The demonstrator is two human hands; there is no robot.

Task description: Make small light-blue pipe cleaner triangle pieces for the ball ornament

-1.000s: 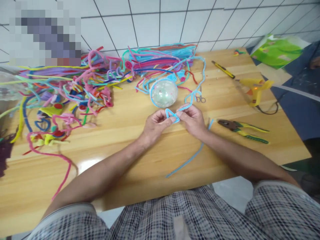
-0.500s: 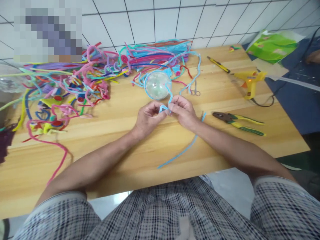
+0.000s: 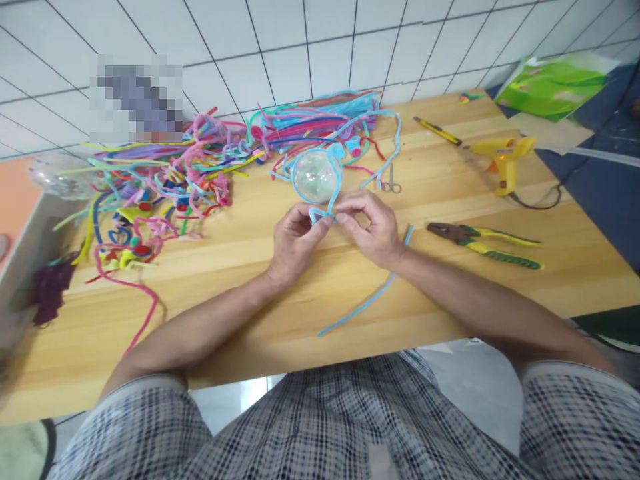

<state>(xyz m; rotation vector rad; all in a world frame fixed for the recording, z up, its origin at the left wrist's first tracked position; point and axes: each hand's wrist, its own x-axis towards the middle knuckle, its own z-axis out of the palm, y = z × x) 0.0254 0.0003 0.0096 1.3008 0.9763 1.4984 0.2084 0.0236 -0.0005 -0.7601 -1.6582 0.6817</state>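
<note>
Between both hands is a light blue pipe cleaner (image 3: 334, 190), bent at its lower end, with its upper part standing up in front of a clear ball (image 3: 313, 177). My left hand (image 3: 295, 240) pinches the bent part between thumb and fingers. My right hand (image 3: 370, 223) is closed at the same bend, thumb and forefinger tips together on the pipe cleaner. The ball rests on the table just beyond my fingers, with light blue pipe cleaner around its edge. Another blue pipe cleaner (image 3: 357, 310) lies below my right wrist.
Left lies a tangled heap of coloured pipe cleaners (image 3: 165, 200); more bundles (image 3: 320, 117) lie along the tiled wall. To the right are pliers (image 3: 480, 243), a yellow glue gun (image 3: 505, 160) with a cord, a utility knife (image 3: 437, 130) and small scissors (image 3: 391, 181).
The pipe cleaner's free upper part now stands taller before the ball, its end higher. My right hand has shifted slightly right, and the view has tilted a little.
</note>
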